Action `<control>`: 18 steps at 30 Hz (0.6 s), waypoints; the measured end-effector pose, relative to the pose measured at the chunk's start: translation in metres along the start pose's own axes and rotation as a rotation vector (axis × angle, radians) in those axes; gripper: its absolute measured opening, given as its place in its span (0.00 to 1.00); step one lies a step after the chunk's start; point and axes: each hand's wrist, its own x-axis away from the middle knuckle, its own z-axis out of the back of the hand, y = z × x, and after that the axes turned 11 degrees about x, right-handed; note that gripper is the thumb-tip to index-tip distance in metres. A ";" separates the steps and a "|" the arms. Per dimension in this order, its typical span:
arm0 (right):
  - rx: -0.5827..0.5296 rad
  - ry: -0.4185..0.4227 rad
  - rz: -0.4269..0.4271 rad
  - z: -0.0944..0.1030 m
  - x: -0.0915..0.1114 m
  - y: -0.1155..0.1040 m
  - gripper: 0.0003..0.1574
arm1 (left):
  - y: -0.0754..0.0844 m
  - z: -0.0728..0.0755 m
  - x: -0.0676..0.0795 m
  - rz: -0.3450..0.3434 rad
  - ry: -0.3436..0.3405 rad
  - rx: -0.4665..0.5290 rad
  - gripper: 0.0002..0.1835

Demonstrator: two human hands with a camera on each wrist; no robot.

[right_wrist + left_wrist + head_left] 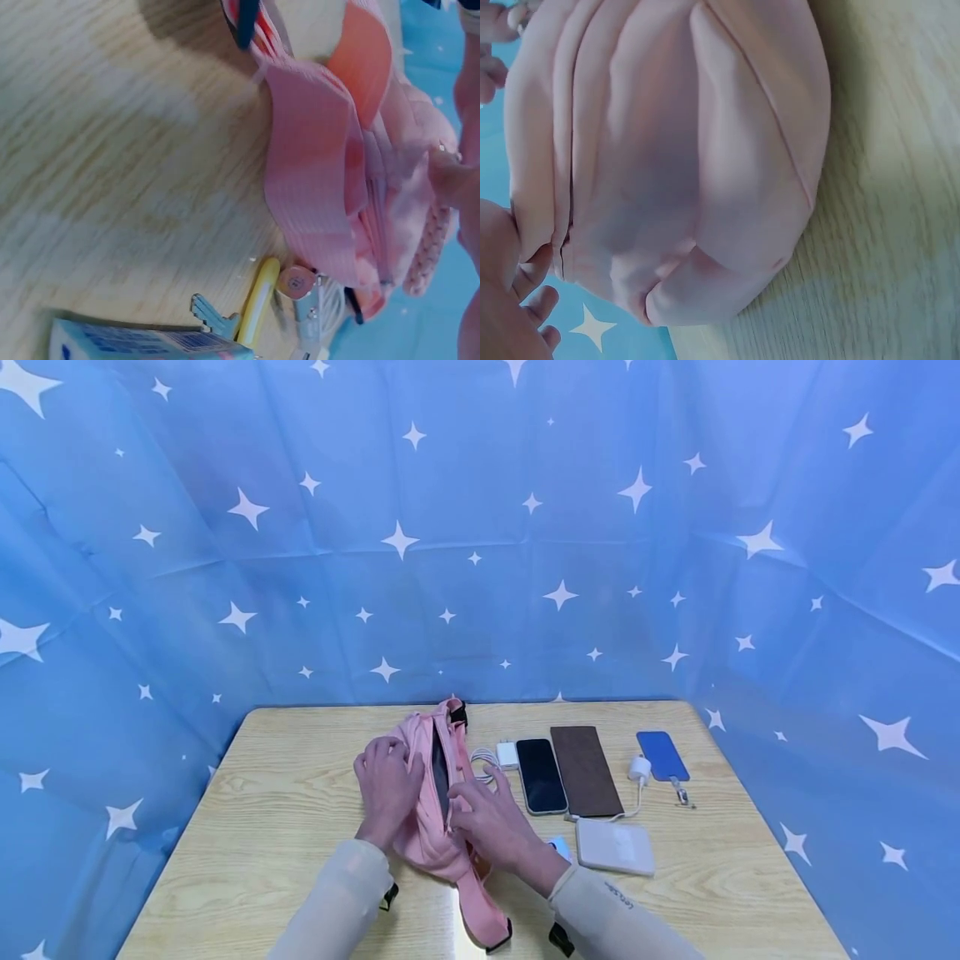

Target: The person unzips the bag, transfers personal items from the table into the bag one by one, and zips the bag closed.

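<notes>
A pink waist bag [427, 847] lies on the table with its long zip open on a dark inside [440, 768]. My left hand [388, 787] pinches the bag's fabric at the left of the opening, near the far end; in the left wrist view, the thumb and fingers [536, 281] grip that edge. Toward the near end of the zip, my right hand [501, 827] pinches the small zip pull [444, 150] between thumb and finger. The pink strap [311, 165] hangs in folds beside the bag, and its lower end reaches toward the table's front.
To the right lie a coiled white cable [482, 762], white plug [507, 754], black phone [542, 777], brown folder [588, 772], blue card holder [662, 754], corded white charger [640, 767] and white box-shaped device [615, 847]. A blue packet [142, 345] and yellow stick [259, 300] lie near my right wrist.
</notes>
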 end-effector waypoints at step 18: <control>-0.003 -0.019 -0.038 -0.009 0.009 -0.004 0.02 | 0.002 0.002 -0.002 0.001 -0.051 -0.031 0.16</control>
